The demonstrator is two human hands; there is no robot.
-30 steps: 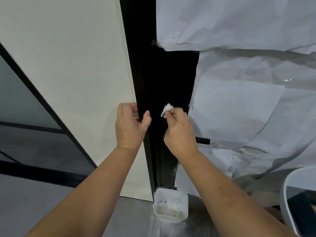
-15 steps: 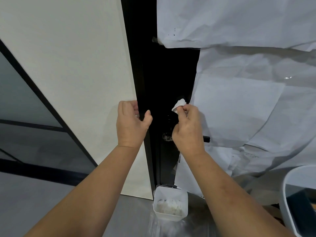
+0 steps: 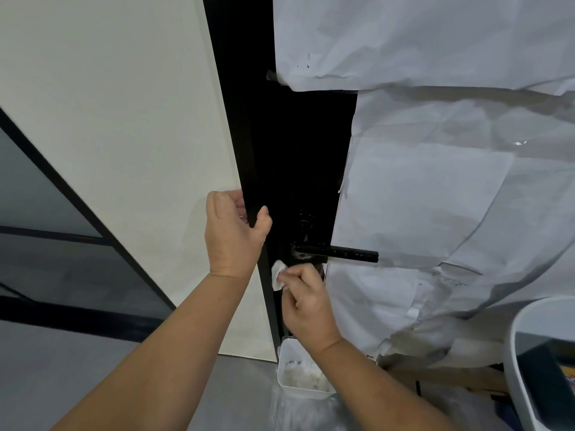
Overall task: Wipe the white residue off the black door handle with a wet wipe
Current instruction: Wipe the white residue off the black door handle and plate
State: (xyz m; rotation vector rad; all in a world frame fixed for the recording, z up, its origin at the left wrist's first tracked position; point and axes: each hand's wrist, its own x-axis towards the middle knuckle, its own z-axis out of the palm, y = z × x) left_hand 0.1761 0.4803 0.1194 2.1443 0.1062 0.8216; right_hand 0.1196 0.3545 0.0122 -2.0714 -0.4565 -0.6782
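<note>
The black door handle (image 3: 339,252) sticks out to the right from a black door (image 3: 298,157), with pale specks along the lever and at its base. My right hand (image 3: 306,301) sits just below the handle's base, pinching a small white wet wipe (image 3: 278,274) that pokes out to the left against the door's lower edge strip. My left hand (image 3: 233,234) grips the door's left edge at handle height, thumb on the front face.
White paper sheets (image 3: 435,197) cover the door's right side. A small white tub (image 3: 303,376) with used wipes stands on the grey floor below the handle. A white bin (image 3: 541,362) is at the lower right. A cream wall panel (image 3: 124,135) lies left.
My right hand dropped with the wipe from above the handle to below its base, uncovering the lever. My left hand kept its hold on the door edge.
</note>
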